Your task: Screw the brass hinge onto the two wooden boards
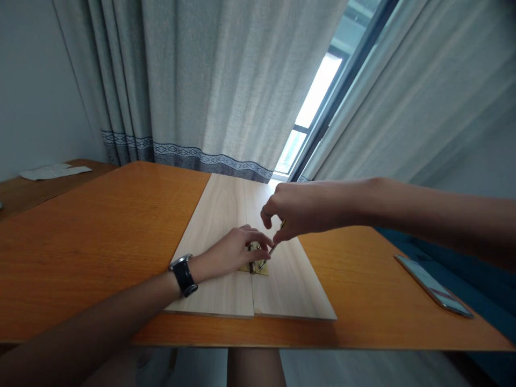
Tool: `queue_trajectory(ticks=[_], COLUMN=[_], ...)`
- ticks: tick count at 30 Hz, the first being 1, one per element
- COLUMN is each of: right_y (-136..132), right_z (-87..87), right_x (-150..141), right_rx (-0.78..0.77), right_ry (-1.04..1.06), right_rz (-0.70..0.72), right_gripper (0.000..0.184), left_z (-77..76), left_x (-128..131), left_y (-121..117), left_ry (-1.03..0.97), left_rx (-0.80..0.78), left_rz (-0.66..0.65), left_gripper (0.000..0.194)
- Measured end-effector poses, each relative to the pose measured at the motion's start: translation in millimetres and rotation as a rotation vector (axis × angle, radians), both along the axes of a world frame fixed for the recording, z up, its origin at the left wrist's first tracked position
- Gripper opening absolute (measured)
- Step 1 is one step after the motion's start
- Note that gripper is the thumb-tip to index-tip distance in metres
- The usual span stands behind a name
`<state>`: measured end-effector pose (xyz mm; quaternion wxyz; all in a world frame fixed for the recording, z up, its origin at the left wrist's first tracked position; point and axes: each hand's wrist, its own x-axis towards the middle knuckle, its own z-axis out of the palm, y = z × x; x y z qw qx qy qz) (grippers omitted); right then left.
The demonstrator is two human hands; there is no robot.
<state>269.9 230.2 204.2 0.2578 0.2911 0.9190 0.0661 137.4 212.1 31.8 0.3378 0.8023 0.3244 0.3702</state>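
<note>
Two pale wooden boards point(217, 226) lie side by side on the table with a thin seam between them. A brass-coloured hinge point(263, 271) lies across the seam, partly hidden under my left hand point(234, 250). The left thumb and fingers are bent together over the hinge, their tips right beside the screwdriver shaft; what they pinch is hidden. My right hand point(292, 209) grips a thin screwdriver point(273, 249) from above, between thumb and fingers. The tool slants down to the left, its tip at the hinge's right leaf.
The orange-brown table point(88, 242) carries the boards. A phone point(433, 285) lies by its right edge. Some paper point(54, 171) rests on a surface at the far left. Grey curtains point(226, 80) hang behind, with a window point(318, 91) showing between them.
</note>
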Motion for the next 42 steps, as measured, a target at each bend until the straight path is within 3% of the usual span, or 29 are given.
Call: queue_trajectory(ticks=[4,9,15,21,25,32,39,42], right_y=[-2,-4,-7,-13,-16,-11,-20,-15], right_z=[-0.1,10.9,28.2,15.3,9.5,15.3,10.1,9.4], right_x=[0,12,30,27,31,52,46,47], right_rx=[-0.028,-0.018,-0.029,0.104,0.162,-0.028,0.111,0.155], right_ry=[0.036,0.113,0.263,0.324,0.303,0.42,0.34,0.344], right_rz=[0.007,0.029,0.082,0.123,0.14,0.31,0.114,0.126], right_gripper=[0.045,0.046,0.017,0.038,0.037,0.022,0.028,0.032], left_z=[5.0,4.1,1.8,10.2,8.9,5.7,5.9,7.4], left_x=[2,5,4,-2,-1,3,-1,-2], left_y=[4,5,3,8,15,13,11,11], left_ry=[-0.05,-0.084,-0.085,-0.01,-0.012,-0.078,-0.027,0.015], left_rx=[-0.043,0.03,0.041,-0.003,-0.01,0.017,0.059,0.071], left_rz=[-0.021,-0.064,-0.051,-0.112,-0.133,-0.142,-0.136,-0.131], left_gripper=[0.015,0.016,0.017,0.01,0.013,0.012,0.011,0.014])
